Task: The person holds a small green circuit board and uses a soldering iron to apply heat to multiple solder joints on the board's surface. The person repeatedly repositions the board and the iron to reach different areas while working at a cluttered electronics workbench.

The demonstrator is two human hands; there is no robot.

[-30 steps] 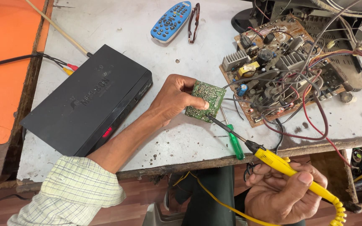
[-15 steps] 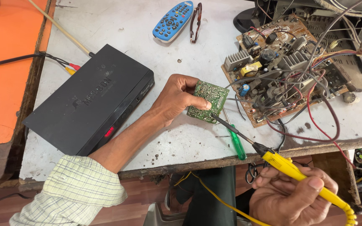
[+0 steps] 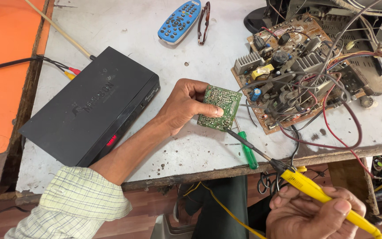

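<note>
Left hand [image 3: 184, 106] pinches green board [image 3: 219, 107] tilted above table [image 3: 124, 26], beside black box [image 3: 93, 104]; right hand [image 3: 315, 217] fingers wrapped round yellow iron [image 3: 319, 194], tip touching board's lower edge; screwdriver [image 3: 247, 155] nr.

Left hand [image 3: 182, 104] grips green circuit board [image 3: 219, 107]; right hand [image 3: 317, 217] holds yellow soldering iron [image 3: 319, 194].

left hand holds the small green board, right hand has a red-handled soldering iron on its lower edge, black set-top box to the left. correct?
Not quite: the head view shows the soldering iron handle is yellow, not red. The rest stands: the left hand holds the small green board, the right hand brings the iron's tip to its lower edge, and the black set-top box lies left.
</note>
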